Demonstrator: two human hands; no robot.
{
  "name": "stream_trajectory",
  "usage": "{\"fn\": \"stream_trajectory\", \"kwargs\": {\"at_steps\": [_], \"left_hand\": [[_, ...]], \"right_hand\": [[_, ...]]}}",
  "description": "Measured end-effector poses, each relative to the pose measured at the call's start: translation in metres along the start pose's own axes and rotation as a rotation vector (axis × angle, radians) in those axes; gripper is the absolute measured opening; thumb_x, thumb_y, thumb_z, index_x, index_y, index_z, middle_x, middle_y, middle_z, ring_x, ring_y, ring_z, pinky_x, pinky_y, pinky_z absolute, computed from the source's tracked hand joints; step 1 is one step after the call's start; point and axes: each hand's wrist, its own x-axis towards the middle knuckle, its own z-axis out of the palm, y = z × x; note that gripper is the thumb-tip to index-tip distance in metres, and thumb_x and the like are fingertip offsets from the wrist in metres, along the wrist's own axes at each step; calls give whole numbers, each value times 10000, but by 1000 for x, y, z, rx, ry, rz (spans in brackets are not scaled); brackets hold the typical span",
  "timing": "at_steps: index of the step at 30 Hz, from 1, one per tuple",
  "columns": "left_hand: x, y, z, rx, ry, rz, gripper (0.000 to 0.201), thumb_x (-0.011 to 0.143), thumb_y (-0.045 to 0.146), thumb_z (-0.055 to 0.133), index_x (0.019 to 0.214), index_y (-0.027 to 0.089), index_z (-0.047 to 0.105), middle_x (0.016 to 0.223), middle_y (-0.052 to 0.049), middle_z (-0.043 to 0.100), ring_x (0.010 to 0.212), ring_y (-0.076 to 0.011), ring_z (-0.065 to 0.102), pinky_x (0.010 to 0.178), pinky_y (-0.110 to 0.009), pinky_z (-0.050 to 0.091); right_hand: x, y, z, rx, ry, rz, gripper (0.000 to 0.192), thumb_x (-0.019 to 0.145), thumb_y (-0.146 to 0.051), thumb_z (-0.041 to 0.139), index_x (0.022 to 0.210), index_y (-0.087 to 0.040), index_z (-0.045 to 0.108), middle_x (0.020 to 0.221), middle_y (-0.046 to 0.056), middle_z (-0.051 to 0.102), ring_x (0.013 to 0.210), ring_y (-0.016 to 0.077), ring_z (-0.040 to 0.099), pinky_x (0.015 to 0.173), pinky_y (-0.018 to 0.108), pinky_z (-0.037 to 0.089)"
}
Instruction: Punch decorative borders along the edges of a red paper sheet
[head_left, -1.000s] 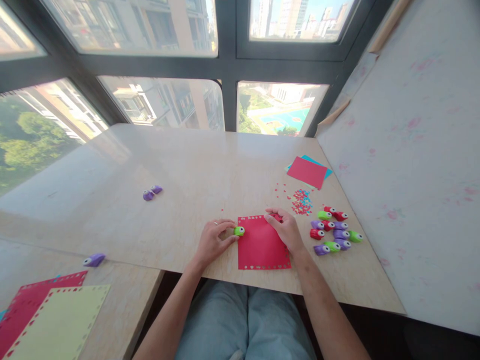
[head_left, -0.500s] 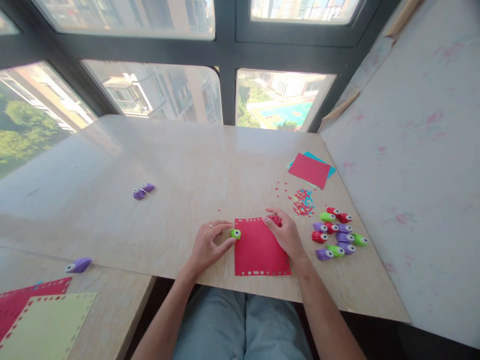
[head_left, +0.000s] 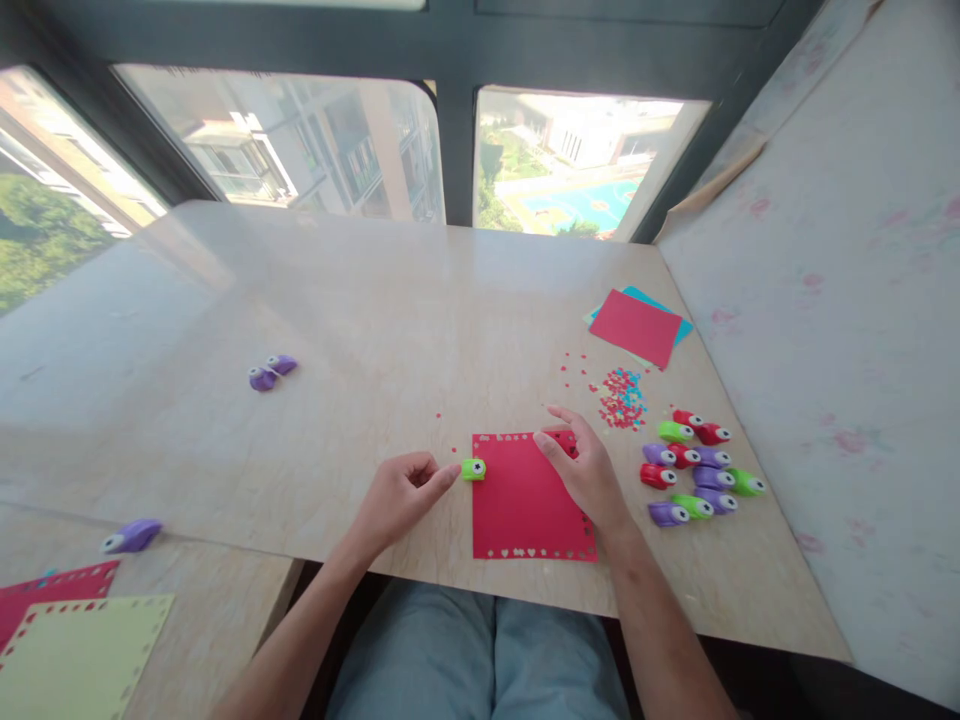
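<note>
A red paper sheet with punched holes along its edges lies at the table's near edge. A small green punch sits on the sheet's left edge. My left hand is loosely curled just left of it, with the index fingertip at the punch and no grip on it. My right hand rests on the sheet's upper right part with fingers apart. A red punch sits at that corner between thumb and fingers.
Several red, green and purple punches cluster right of the sheet. Paper confetti and stacked red and blue sheets lie behind them. Two purple punches sit mid-left, another purple punch on the lower table by punched sheets.
My left hand has let go of the green punch and drawn back a little. My right hand's fingers have lifted and spread off the red punch. The camera tilted downward.
</note>
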Motion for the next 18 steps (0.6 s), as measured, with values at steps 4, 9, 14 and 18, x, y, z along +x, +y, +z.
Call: {"fn": "stream_trajectory", "kwargs": {"at_steps": [4, 9, 14, 18], "left_hand": [[16, 14, 0, -27, -235, -186, 547, 779, 652, 581, 579, 187, 372, 491, 36, 375, 404, -100, 407, 394, -214, 253], [27, 23, -2, -66, -407, -346, 511, 766, 619, 604, 573, 189, 404, 468, 25, 423, 360, -94, 394, 342, -208, 271], [31, 24, -4, -92, -420, -373, 454, 745, 569, 629, 590, 180, 452, 496, 27, 414, 391, -79, 364, 345, -196, 259], [32, 25, -2, -73, -406, -380, 476, 735, 603, 626, 593, 180, 460, 501, 23, 422, 389, -77, 359, 346, -199, 250]], "right_hand": [[0, 0, 2, -27, 14, -6, 509, 853, -504, 580, 1251, -188, 557, 1051, 106, 691, 954, 262, 640, 919, 441, 462], [1, 0, 3, -41, 23, -34, 481, 848, -486, 580, 1230, -194, 576, 1049, 100, 699, 974, 263, 643, 941, 433, 458], [1, 0, 4, -44, 30, -46, 448, 853, -478, 571, 1203, -199, 596, 1029, 103, 710, 954, 266, 650, 924, 433, 467], [1, 1, 4, -37, 26, -54, 428, 853, -455, 570, 1183, -186, 611, 971, 94, 718, 909, 253, 660, 888, 403, 480]]}}
